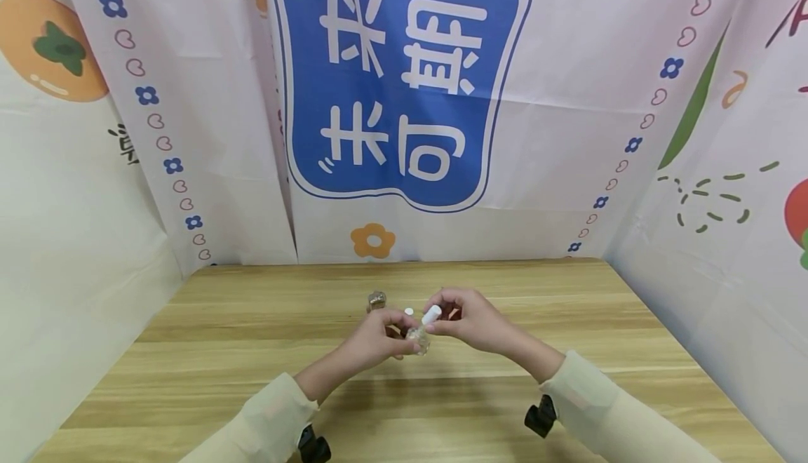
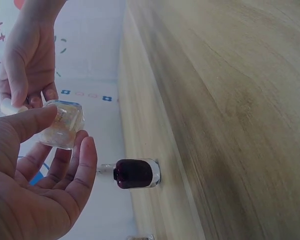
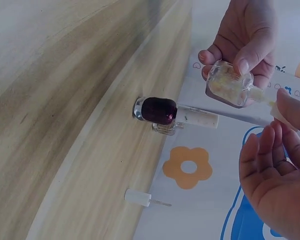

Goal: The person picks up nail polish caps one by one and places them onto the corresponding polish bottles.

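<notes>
My left hand [image 1: 379, 337] holds a clear glass nail polish bottle [image 3: 229, 85] between thumb and fingers, tilted, with pale contents. The right hand [image 1: 470, 319] pinches a white nail polish cap [image 1: 432, 315] just above the bottle's neck. A short pale stem [image 3: 268, 101] shows between cap and neck in the right wrist view. Below and beyond the hands, a dark red nail polish bottle [image 2: 135, 173] stands upright on the table with its white cap [image 3: 202, 117] on. In the head view the left hand hides most of that bottle.
A second clear bottle [image 1: 376, 300] stands on the wooden table [image 1: 265, 309] behind the left hand. A loose white cap [image 3: 137, 197] stands with its brush pointing up, to the right of the dark bottle. Printed cloth [image 1: 555, 168] hangs behind and at both sides.
</notes>
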